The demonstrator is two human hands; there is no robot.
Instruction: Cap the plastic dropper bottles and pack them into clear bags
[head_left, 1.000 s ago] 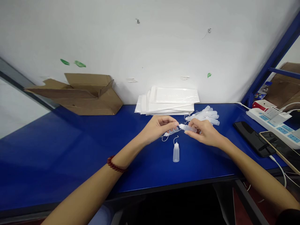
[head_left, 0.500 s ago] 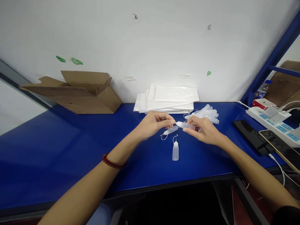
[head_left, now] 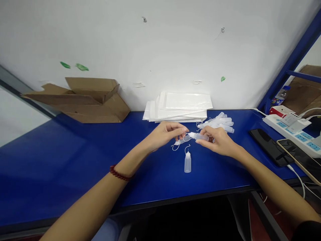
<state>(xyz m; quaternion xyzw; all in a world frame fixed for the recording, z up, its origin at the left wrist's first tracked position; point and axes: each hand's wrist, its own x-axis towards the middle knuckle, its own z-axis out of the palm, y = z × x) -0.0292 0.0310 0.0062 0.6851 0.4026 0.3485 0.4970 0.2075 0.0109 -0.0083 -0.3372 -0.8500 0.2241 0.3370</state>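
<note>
A small translucent needle-tip squeeze bottle [head_left: 200, 136] lies sideways between my hands, its white top pointing left. My right hand [head_left: 217, 139] is closed around its body with thumb and fingers. At the tip end, my left hand [head_left: 173, 132] pinches the thin tethered cap strap [head_left: 185, 138], which loops back to the white top. Just beneath, a second bottle [head_left: 182, 141] rests on the table, partly hidden by my hands. Closer to me stands or lies a third bottle [head_left: 187, 163], its strap off to one side and its needle showing.
Several more bottles [head_left: 220, 122] are heaped behind my right hand. White flat packets [head_left: 180, 107] are stacked against the wall. An open cardboard box [head_left: 100, 107] sits at the back left of the blue table [head_left: 75, 160]. Right are two phones [head_left: 271, 147], a power strip [head_left: 296, 134] and cables.
My left fingertips have drawn slightly away from the bottle's tip, and the strap loop now shows between them. The right hand keeps its grip on the bottle.
</note>
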